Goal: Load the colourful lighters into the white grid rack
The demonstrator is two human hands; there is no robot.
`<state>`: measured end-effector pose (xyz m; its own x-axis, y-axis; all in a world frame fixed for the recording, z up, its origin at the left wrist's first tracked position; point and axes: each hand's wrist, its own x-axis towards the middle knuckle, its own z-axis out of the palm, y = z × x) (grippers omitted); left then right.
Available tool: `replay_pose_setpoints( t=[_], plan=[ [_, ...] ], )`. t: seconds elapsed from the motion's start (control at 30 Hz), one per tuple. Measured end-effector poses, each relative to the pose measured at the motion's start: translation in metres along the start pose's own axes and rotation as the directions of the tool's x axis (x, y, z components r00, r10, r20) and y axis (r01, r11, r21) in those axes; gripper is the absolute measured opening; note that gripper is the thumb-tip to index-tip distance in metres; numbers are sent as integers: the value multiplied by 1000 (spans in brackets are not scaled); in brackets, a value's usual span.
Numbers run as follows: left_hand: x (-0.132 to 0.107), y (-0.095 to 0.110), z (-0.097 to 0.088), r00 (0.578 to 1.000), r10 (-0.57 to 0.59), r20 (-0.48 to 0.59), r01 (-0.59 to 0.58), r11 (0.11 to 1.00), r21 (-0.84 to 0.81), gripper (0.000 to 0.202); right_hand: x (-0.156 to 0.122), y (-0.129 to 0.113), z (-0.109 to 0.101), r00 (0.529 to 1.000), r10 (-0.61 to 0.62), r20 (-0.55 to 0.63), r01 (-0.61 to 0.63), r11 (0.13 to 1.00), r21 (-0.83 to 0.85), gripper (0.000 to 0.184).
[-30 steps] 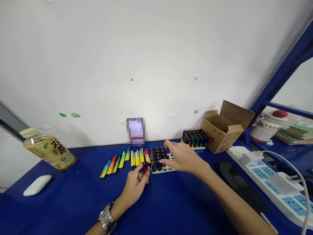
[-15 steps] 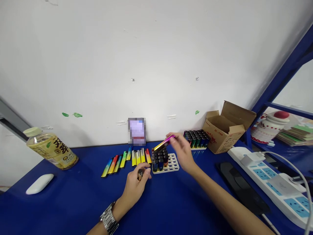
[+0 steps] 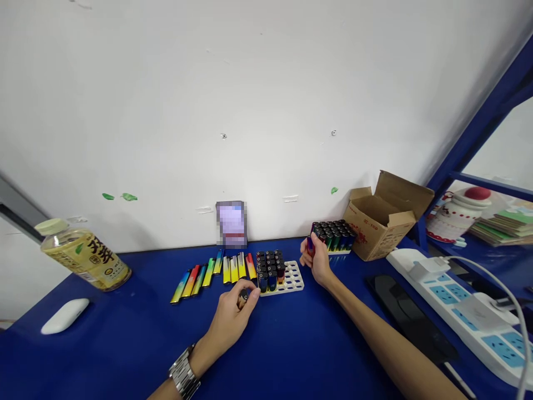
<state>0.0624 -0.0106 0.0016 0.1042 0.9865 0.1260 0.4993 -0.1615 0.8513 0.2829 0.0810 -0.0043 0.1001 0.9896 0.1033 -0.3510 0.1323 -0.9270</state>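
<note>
My left hand [image 3: 235, 314] is closed around a lighter, whose dark round-marked end [image 3: 244, 295] shows between thumb and fingers. It rests just in front of the white tray [image 3: 295, 280]. Dark-topped lighters [image 3: 270, 266] stand upright in the tray's left part; oval holes show on its right. My right hand [image 3: 318, 261] grips a blue-and-red lighter [image 3: 310, 245], mostly covered by the fingers, close to the front left corner of a second tray [image 3: 339, 251] packed with upright lighters [image 3: 335, 233]. Several gradient-coloured lighters [image 3: 200, 279] lie in a row left of the first tray.
An open cardboard box [image 3: 372, 233] stands right of the full tray. Further right lie a black phone [image 3: 408, 316] and a white power strip [image 3: 470, 322] with chargers. A drink bottle [image 3: 89, 255], a white case [image 3: 65, 315] and a propped screen [image 3: 231, 222] are also on the blue table.
My right hand has moved right, from above the partly filled tray to beside the full one. The lighter in it now points upward, less visible. My left hand has barely moved.
</note>
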Motion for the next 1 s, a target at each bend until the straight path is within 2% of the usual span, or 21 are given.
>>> replay_pose_setpoints(
  t=[0.1,0.2,0.43,0.67,0.73,0.83,0.9,1.0],
  plan=[
    [0,0,0,1000,4,16,-4,1000,16,35,-2,0,1,990,131,53,-131,991,-3,56],
    [0,1,-1,1000,4,31,-5,1000,24,35,-3,2,2,982,184,38,-182,982,-48,57],
    [0,3,-1,999,14,40,-15,999,46,37,-3,2,1,972,225,63,-218,970,-106,51],
    [0,4,-1,998,-1,60,-3,998,60,41,-7,3,0,974,213,77,-195,961,-195,50],
    [1,3,-1,998,-14,55,11,998,57,42,-8,3,0,981,165,101,-138,962,-235,52],
    [2,1,-1,999,-38,37,36,998,48,43,-6,-4,-1,984,-32,174,96,923,-373,51],
    [2,0,-1,998,-49,29,48,998,42,43,-4,-15,-3,955,-152,254,265,821,-506,47],
    [3,0,-1,998,-58,18,57,998,31,44,-2,-39,-3,868,-204,454,475,609,-635,46]
  ],
)
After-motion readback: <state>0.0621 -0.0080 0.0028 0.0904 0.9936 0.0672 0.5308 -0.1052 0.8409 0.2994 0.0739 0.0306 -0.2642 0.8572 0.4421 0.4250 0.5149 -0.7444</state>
